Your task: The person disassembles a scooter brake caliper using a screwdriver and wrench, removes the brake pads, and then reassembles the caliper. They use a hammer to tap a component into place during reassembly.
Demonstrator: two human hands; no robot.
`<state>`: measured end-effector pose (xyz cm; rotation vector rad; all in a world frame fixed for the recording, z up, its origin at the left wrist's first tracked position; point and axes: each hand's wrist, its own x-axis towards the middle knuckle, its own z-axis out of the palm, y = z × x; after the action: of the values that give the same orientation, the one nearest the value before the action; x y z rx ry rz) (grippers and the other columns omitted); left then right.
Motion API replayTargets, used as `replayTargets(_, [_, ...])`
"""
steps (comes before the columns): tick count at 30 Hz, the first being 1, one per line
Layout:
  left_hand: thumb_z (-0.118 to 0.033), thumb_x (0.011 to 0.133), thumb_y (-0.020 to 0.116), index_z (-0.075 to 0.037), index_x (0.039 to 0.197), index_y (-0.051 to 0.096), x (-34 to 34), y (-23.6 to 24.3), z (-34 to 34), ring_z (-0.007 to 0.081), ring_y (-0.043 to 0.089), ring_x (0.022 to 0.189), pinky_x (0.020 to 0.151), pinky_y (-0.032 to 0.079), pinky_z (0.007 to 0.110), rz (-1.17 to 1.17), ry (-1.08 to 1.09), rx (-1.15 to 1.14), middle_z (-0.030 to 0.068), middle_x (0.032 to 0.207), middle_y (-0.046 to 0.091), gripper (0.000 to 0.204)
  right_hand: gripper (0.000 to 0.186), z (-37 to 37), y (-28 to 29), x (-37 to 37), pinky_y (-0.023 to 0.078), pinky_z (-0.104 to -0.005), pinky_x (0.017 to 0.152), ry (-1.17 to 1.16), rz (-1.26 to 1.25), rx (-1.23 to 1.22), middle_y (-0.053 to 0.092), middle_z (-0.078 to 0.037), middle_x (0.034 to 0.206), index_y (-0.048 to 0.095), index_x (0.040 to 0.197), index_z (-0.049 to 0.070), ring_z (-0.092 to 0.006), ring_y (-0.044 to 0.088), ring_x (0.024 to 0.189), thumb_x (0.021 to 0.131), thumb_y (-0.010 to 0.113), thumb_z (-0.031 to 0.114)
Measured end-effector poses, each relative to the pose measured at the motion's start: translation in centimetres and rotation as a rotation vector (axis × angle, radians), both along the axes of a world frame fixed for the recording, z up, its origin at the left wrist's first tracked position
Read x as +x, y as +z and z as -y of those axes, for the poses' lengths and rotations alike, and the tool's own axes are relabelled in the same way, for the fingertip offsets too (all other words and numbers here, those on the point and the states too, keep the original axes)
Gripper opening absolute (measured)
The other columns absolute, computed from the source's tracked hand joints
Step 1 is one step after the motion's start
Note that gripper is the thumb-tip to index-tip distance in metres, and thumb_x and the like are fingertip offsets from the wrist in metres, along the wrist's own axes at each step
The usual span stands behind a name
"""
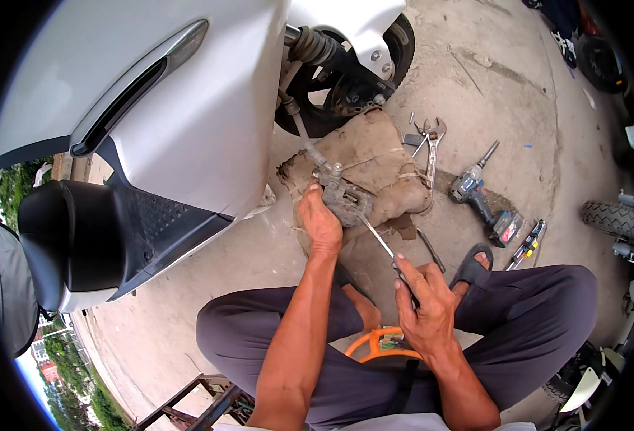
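Note:
My left hand [321, 221] grips the left side of a dirty grey brake caliper [347, 207], its fingers wrapped near the fitting at the top. From that fitting a hose [302, 131] runs up toward the scooter's front fork. In my closed right hand [428, 305] is a screwdriver [379, 238] with a long metal shaft. Its tip reaches into the lower right part of the caliper; the exact contact point is too small to tell. Beneath the caliper lies a crumpled, stained brown sack [381, 154].
A white scooter [209, 108] with its front wheel [402, 54] stands left and ahead. On the concrete to the right are an adjustable wrench [432, 151], a cordless impact driver [481, 192] and a long multicoloured item [527, 246]. An orange frame [364, 345] sits between my legs.

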<state>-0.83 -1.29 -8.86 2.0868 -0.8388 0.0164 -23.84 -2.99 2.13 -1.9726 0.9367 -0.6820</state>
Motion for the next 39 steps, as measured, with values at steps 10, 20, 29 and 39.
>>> replayTargets(10, [-0.02,0.109,0.036,0.016,0.118,0.059,0.1,-0.3,-0.2,0.0463,0.06,0.117,0.105,0.044,0.043,0.011,-0.008,0.005,0.0311,0.125,0.065,0.043,0.054,0.7,1.6,-0.1,0.051,-0.0398,0.056,0.086,-0.228,-0.186,0.056,-0.011,0.092,0.07,0.132,0.015,-0.0282,0.062,0.065,0.08,0.073,0.001])
replayTargets(20, [-0.016,0.108,0.039,0.015,0.117,0.06,0.5,-0.7,-0.7,0.0467,0.061,0.115,0.104,0.045,0.044,0.167,-0.068,0.043,0.0324,0.126,0.065,0.039,0.052,4.7,1.8,-0.5,0.05,-0.0348,0.064,0.172,-0.029,0.199,0.056,-0.013,0.091,0.073,0.126,0.011,-0.0275,0.06,0.072,0.077,0.071,-0.008])
replayTargets(29, [-0.002,0.102,0.048,0.005,0.113,0.058,0.8,-1.6,-1.3,0.0454,0.063,0.115,0.103,0.047,0.049,0.269,-0.059,0.049,0.0296,0.126,0.066,0.016,0.043,6.2,-0.2,-0.9,0.046,-0.0309,0.079,0.173,0.138,0.571,0.06,-0.007,0.092,0.073,0.124,0.002,-0.017,0.055,0.086,0.081,0.073,-0.006])
replayTargets(39, [-0.002,0.104,0.047,0.009,0.113,0.06,1.0,-0.9,-0.8,0.0462,0.065,0.107,0.096,0.051,0.048,0.208,-0.112,-0.025,0.0309,0.121,0.067,0.02,0.04,6.2,-0.6,-0.8,0.044,-0.0274,0.07,0.094,0.177,0.854,0.058,-0.002,0.091,0.074,0.124,0.003,-0.0107,0.052,0.081,0.085,0.074,-0.005])
